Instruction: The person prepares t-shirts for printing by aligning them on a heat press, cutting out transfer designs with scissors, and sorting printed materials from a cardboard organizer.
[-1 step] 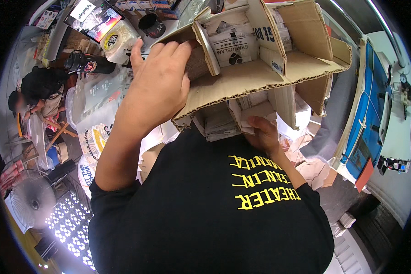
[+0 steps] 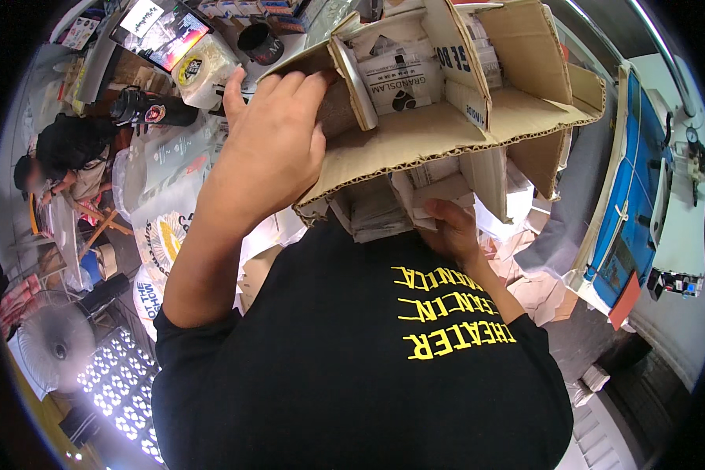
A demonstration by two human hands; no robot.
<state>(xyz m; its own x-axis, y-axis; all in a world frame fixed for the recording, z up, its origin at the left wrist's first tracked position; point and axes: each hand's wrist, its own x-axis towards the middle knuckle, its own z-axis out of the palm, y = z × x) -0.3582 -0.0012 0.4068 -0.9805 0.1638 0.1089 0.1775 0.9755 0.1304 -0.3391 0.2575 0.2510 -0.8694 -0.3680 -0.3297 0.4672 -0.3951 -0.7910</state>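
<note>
A brown cardboard divider box (image 2: 411, 141) with several compartments is held up in front of my chest, its corrugated edge toward me. My left hand (image 2: 274, 141) grips its left end, fingers curled into the leftmost compartment and their tips hidden behind the cardboard. Beneath, my right hand (image 2: 450, 223) is closed on the lower compartments, with most of its fingers out of sight. White printed packets (image 2: 399, 82) fill an upper compartment. More pale packets (image 2: 372, 211) sit in the lower row.
A dark mug (image 2: 260, 44), a roll of clear tape (image 2: 204, 70) and a black bottle (image 2: 153, 108) stand beyond my left arm. Plastic bags (image 2: 168, 172) lie below them. A fan (image 2: 55, 345) is at lower left, a blue panel (image 2: 630, 188) at right. Another person (image 2: 70, 157) sits far left.
</note>
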